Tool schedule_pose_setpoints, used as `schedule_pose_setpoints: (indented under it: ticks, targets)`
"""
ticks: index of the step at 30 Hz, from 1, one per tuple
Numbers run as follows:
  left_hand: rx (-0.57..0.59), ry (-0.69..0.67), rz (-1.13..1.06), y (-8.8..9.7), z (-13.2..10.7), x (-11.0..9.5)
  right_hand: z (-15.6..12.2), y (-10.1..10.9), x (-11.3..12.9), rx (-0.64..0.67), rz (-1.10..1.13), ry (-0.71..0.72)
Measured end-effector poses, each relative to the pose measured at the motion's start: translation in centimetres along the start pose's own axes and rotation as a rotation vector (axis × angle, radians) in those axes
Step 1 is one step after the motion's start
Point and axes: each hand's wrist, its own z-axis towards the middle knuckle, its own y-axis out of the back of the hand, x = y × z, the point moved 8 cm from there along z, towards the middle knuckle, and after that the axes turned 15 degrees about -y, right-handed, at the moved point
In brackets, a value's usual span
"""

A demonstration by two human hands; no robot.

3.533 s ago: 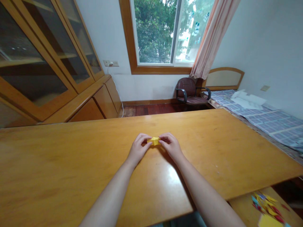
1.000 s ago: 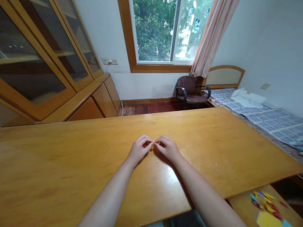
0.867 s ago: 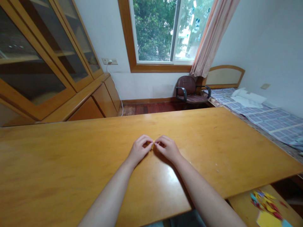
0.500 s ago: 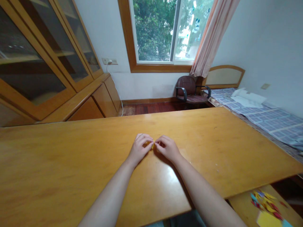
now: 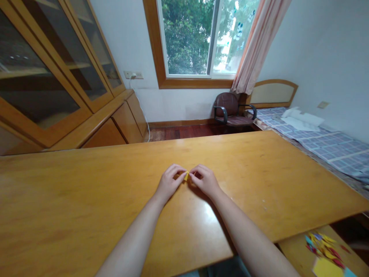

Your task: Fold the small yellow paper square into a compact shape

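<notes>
A small folded piece of yellow paper [image 5: 186, 176] sits between my two hands, just above the wooden table [image 5: 86, 192]. My left hand [image 5: 170, 182] pinches its left side with curled fingers. My right hand [image 5: 203, 181] pinches its right side the same way. The fingertips of both hands nearly touch, so only a sliver of the yellow paper shows.
A lower wooden surface at the bottom right carries a heap of coloured paper pieces [image 5: 324, 250] and a yellow sheet [image 5: 325, 268]. A glass-door cabinet [image 5: 52, 80] lines the left wall. Beyond the table stand a dark armchair [image 5: 230, 109] and a bed [image 5: 317, 142].
3.5 s ago the yellow paper showed wider between my hands; since then the hands have drawn together and cover most of it. Over the last second they barely moved.
</notes>
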Motion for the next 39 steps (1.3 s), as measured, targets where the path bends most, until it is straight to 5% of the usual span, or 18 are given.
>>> schedule_pose_setpoints:
  ticks: [39]
  targets:
    - [0.128,-0.053,0.047,-1.1,0.1,-0.7,0.4,0.3,-0.8,-0.061,0.035,-0.063]
